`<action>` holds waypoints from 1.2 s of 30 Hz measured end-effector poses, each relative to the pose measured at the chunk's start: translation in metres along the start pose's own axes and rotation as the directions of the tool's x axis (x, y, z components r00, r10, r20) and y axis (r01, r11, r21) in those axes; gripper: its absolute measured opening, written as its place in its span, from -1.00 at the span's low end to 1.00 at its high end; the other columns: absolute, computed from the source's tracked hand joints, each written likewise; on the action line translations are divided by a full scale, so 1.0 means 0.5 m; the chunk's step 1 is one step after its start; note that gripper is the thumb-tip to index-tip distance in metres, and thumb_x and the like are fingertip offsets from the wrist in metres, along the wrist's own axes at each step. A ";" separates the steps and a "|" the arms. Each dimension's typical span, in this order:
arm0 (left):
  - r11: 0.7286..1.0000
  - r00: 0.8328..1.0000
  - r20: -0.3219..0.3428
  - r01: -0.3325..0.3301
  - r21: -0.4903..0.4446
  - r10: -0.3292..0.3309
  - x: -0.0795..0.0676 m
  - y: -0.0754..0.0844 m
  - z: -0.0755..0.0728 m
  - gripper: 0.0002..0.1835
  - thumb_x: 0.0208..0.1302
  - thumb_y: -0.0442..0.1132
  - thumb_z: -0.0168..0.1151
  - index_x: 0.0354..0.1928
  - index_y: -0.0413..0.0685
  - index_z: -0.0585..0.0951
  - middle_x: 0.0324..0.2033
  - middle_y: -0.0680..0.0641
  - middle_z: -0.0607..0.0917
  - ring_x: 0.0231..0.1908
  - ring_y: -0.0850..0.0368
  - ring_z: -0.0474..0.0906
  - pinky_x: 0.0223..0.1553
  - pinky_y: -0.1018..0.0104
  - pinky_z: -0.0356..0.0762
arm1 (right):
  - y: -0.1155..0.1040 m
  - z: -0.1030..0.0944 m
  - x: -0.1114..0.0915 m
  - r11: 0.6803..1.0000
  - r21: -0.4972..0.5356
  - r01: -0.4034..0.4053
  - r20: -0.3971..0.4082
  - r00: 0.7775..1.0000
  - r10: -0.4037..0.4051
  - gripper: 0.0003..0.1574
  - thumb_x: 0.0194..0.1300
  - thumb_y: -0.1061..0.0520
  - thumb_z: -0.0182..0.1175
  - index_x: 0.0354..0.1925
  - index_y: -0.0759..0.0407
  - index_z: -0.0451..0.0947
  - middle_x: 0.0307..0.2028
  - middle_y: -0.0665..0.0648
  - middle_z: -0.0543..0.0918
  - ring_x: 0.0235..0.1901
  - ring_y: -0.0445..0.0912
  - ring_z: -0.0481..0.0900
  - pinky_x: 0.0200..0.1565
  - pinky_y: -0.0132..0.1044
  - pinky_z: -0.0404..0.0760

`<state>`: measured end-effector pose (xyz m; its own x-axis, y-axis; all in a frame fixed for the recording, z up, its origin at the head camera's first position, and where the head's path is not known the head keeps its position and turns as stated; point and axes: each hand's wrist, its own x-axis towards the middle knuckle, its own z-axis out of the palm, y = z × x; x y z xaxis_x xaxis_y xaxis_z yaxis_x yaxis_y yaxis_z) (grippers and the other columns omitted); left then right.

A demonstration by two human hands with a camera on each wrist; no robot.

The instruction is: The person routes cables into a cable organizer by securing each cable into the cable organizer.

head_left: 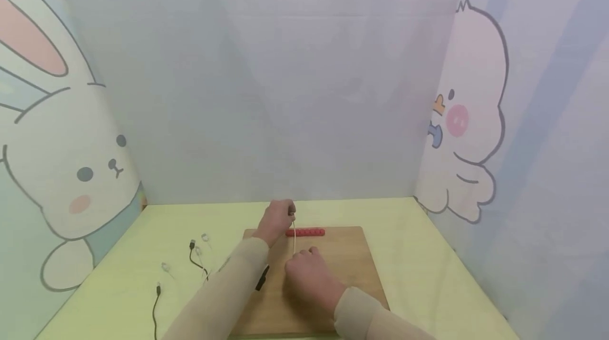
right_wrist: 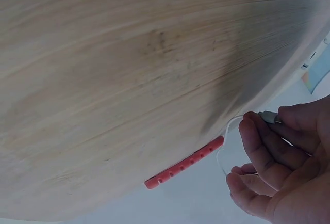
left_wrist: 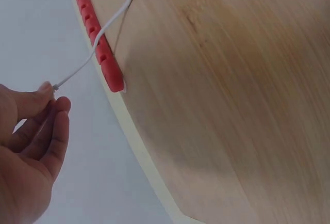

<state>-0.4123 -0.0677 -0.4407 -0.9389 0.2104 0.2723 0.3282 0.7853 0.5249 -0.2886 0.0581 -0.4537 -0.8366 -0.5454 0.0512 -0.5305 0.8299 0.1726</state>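
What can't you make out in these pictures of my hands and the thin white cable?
Left wrist view: the end of the thin white cable, covered by the left hand.
Head view: the near end of the slender black cable, cut off by the bottom edge.
Head view: what the small black object on the brown wooden board is; too small, perhaps partly covered by the cream left sleeve.

White cable [left_wrist: 113, 18] over red strip [left_wrist: 103, 54]
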 end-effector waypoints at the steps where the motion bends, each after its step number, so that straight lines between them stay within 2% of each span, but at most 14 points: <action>1: 1.000 1.000 0.000 -0.010 0.010 0.010 0.003 -0.002 0.003 -0.93 0.36 -0.43 0.36 -0.16 -0.20 0.71 -0.29 -0.11 0.78 -0.27 0.03 0.70 -0.15 0.07 0.71 | -0.001 0.001 0.001 1.000 -0.005 0.002 -0.005 1.000 -0.002 -0.89 0.35 0.05 0.41 -0.35 -0.02 0.73 -0.41 -0.01 0.73 -0.34 -0.11 0.63 0.11 0.02 0.67; 5: 0.998 1.000 0.005 -0.020 0.053 0.020 0.012 -0.011 0.016 -0.91 0.35 -0.44 0.35 -0.20 -0.12 0.71 -0.30 -0.08 0.77 -0.30 0.07 0.67 -0.14 0.09 0.70 | -0.004 0.007 0.001 1.000 0.002 -0.001 -0.004 1.000 0.001 -0.87 0.37 0.03 0.40 -0.35 -0.02 0.72 -0.41 -0.01 0.71 -0.35 -0.10 0.59 0.11 0.02 0.65; 11: 0.995 1.000 0.002 0.006 0.103 -0.006 0.020 -0.028 0.040 -0.94 0.35 -0.41 0.36 -0.26 -0.10 0.71 -0.34 -0.05 0.77 -0.35 0.11 0.62 -0.19 0.12 0.68 | -0.008 0.025 -0.004 1.000 0.009 0.005 0.001 1.000 -0.005 -0.83 0.40 -0.02 0.38 -0.31 0.00 0.73 -0.38 0.01 0.70 -0.33 -0.09 0.55 0.08 0.01 0.63; 16: 0.995 1.000 0.003 0.019 0.103 -0.019 0.020 -0.034 0.054 -0.94 0.36 -0.39 0.38 -0.27 -0.09 0.72 -0.36 -0.04 0.76 -0.38 0.10 0.60 -0.21 0.13 0.68 | -0.012 0.037 -0.012 1.000 -0.010 0.014 -0.038 0.999 -0.014 -0.82 0.38 -0.01 0.38 -0.37 -0.02 0.73 -0.38 -0.01 0.69 -0.33 -0.10 0.51 -0.01 -0.05 0.56; 22: 0.983 1.000 0.006 0.009 0.186 -0.010 0.027 -0.037 0.068 -0.93 0.35 -0.41 0.34 -0.29 -0.10 0.71 -0.39 -0.04 0.74 -0.40 0.12 0.58 -0.23 0.16 0.68 | -0.017 0.035 -0.023 0.997 -0.073 0.018 -0.103 0.994 -0.025 -0.82 0.34 0.01 0.39 -0.42 -0.02 0.71 -0.40 0.00 0.68 -0.33 -0.09 0.52 -0.03 -0.08 0.54; 27: 0.974 1.000 0.020 -0.003 0.229 -0.002 0.034 -0.037 0.076 -0.81 0.32 -0.47 0.28 -0.43 -0.08 0.64 -0.52 0.00 0.59 -0.49 0.14 0.43 -0.40 0.27 0.47 | -0.021 0.031 -0.025 0.994 -0.108 0.021 -0.115 0.993 -0.033 -0.84 0.39 0.05 0.34 -0.36 0.00 0.72 -0.42 0.00 0.67 -0.37 -0.09 0.49 -0.04 -0.14 0.54; 30: 0.966 1.000 0.027 -0.015 0.259 0.008 0.037 -0.035 0.079 -0.76 0.32 -0.48 0.25 -0.50 -0.09 0.62 -0.58 0.01 0.52 -0.53 0.14 0.36 -0.45 0.25 0.39 | -0.021 0.028 -0.021 0.995 -0.100 0.016 -0.106 0.994 -0.027 -0.86 0.42 0.07 0.34 -0.32 0.03 0.73 -0.42 0.01 0.68 -0.38 -0.09 0.49 -0.03 -0.15 0.56; 36: 0.950 1.000 0.029 -0.007 0.312 -0.002 0.041 -0.035 0.088 -0.86 0.33 -0.44 0.33 -0.38 -0.10 0.74 -0.47 -0.01 0.76 -0.48 0.16 0.55 -0.27 0.11 0.72 | -0.021 0.027 -0.015 0.995 -0.095 0.015 -0.120 0.992 -0.027 -0.88 0.44 0.09 0.34 -0.28 0.03 0.75 -0.43 -0.01 0.68 -0.41 -0.11 0.45 -0.08 -0.19 0.55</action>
<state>-0.4420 -0.0516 -0.4796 -0.9423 0.2251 0.2479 0.2859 0.9263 0.2456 -0.2785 0.0550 -0.4693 -0.7998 -0.5775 0.1638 -0.5279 0.8066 0.2660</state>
